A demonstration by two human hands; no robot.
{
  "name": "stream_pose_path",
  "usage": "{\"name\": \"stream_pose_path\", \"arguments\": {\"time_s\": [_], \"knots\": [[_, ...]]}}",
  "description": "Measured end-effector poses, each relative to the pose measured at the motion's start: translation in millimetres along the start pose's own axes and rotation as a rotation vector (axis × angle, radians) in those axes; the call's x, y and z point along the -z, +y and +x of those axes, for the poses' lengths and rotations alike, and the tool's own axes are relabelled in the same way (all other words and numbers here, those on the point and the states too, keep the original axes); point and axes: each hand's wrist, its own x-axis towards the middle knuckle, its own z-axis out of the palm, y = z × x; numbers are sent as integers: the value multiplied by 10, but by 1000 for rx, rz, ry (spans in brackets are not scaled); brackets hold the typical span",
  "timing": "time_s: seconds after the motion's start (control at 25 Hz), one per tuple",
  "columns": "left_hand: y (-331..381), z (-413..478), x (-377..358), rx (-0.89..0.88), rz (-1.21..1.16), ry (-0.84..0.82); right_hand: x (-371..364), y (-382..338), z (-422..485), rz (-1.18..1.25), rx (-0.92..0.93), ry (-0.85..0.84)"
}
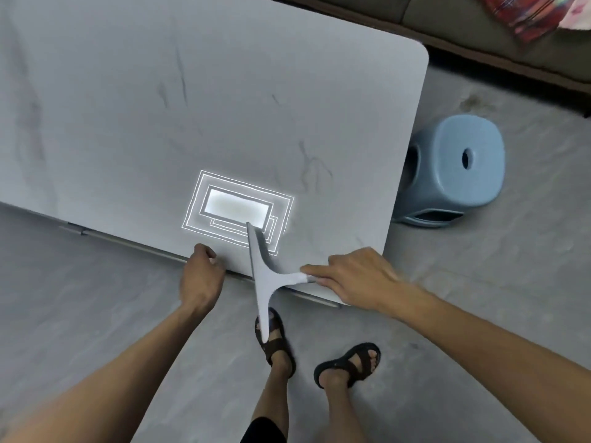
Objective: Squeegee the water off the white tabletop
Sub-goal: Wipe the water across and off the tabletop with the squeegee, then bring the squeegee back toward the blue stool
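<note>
The white tabletop (160, 107) fills the upper left, with faint water streaks and a bright reflection of a ceiling light near its front edge. A white T-shaped squeegee (263, 276) lies across that front edge, its blade running from the tabletop out over the floor. My right hand (355, 276) is shut on the squeegee's handle at the table's near right corner. My left hand (200, 276) grips the table's front edge just left of the blade.
A light blue plastic stool (454, 169) stands on the floor right of the table. A dark sofa (479, 33) with a patterned cloth runs along the top right. My sandalled feet (319, 353) stand on the grey floor below the table edge.
</note>
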Motion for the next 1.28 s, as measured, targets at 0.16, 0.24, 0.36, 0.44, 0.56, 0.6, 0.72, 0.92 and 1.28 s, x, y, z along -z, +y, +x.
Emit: {"name": "stream_pose_path", "arguments": {"time_s": [0.16,0.24,0.36,0.44,0.56,0.6,0.72,0.92,1.28], "knots": [[-421,213,225,102,-49,48,-104,-563,1056,10,89,-44],[-493,280,236,63,-52,-3,-121,-627,1345,6,64,-29],[-482,307,161,-4,-46,-71,-113,-455,1397,30,15,-27],[-371,266,64,-62,-18,-129,-70,-171,1196,67,-81,3],[-94,139,-125,-152,38,-212,-32,426,688,89,-293,42],[7,84,-194,-180,57,-242,-37,610,476,79,-361,55],[367,-173,-459,-250,123,-322,-118,1060,-316,87,-486,118],[817,-761,-968,-213,142,-384,-552,1389,-1536,76,-469,70],[1348,-1847,-1483,-53,17,-278,-533,1743,-2215,-50,-300,92]]}}
